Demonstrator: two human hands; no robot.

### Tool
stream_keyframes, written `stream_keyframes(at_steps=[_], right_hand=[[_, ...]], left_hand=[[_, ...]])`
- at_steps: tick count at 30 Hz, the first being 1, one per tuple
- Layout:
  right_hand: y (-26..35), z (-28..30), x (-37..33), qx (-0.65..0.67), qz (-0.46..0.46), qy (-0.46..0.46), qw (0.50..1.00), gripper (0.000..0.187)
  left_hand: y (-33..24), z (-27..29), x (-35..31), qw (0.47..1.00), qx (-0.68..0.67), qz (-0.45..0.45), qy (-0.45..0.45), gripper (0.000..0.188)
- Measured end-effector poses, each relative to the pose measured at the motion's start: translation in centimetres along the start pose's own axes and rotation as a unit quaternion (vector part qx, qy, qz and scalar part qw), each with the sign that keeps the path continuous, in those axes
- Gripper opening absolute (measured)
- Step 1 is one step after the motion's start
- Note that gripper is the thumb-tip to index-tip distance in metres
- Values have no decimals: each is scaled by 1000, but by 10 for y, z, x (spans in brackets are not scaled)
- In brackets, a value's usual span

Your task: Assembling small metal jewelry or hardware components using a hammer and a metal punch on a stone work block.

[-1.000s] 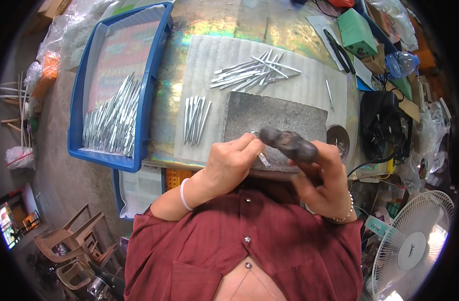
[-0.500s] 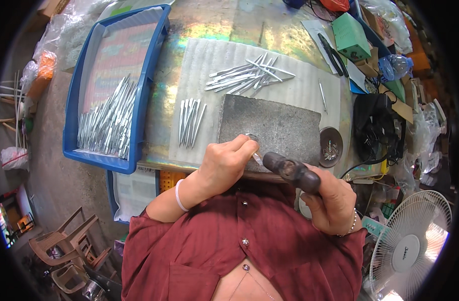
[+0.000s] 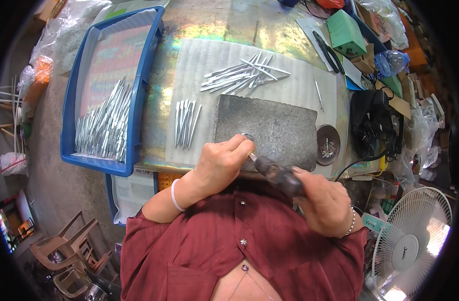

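Observation:
My left hand [image 3: 220, 163] is closed in a pinch over the near edge of a grey stone slab [image 3: 269, 120]. A slim silver metal piece [image 3: 252, 156] sticks out from its fingers, mostly hidden by them. My right hand [image 3: 325, 203] grips a hammer, its dark rounded head [image 3: 277, 175] close beside the metal piece; whether they touch I cannot tell. Behind the slab lies a loose pile of silver metal rods [image 3: 244, 75], some crossing. Several more rods [image 3: 187, 123] lie side by side left of the slab.
At the left, a blue tray [image 3: 138, 100] holds many similar rods. A brown bowl [image 3: 328, 145] of small metal bits sits right of the slab, near a single rod [image 3: 318, 94]. Black-handled pliers [image 3: 327, 51], a green box [image 3: 345, 34] and a black bag [image 3: 372, 120] stand farther right.
The hammer head has swung left and down toward the left fingers, and the right hand has moved slightly left with it. The left hand keeps its pinch on the slab.

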State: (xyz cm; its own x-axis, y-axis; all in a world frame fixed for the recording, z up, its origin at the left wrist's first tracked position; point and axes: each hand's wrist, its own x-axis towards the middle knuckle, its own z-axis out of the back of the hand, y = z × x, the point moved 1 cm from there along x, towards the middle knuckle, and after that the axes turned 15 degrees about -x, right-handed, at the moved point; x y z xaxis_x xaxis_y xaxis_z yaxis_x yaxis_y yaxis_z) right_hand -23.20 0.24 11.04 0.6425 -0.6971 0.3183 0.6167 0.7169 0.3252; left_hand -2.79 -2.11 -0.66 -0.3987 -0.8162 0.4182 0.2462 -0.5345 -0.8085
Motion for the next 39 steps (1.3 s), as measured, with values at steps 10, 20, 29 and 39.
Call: stream_keyframes(at_steps=[10, 20, 29, 39], right_hand=[[15, 30, -53, 56, -153, 13, 987, 30], [24, 45, -35, 297, -60, -215, 928, 48], [1, 20, 0, 18, -146, -1, 989, 46], [-49, -87, -21, -162, -219, 36, 962, 46]], left_hand=[[-6, -3, 10, 999, 5, -23, 26, 18], [-2, 0, 3, 1000, -9, -12, 9, 20], [1, 13, 5, 990, -137, 34, 3, 9], [-12, 39, 6, 670, -673, 278, -145, 17]])
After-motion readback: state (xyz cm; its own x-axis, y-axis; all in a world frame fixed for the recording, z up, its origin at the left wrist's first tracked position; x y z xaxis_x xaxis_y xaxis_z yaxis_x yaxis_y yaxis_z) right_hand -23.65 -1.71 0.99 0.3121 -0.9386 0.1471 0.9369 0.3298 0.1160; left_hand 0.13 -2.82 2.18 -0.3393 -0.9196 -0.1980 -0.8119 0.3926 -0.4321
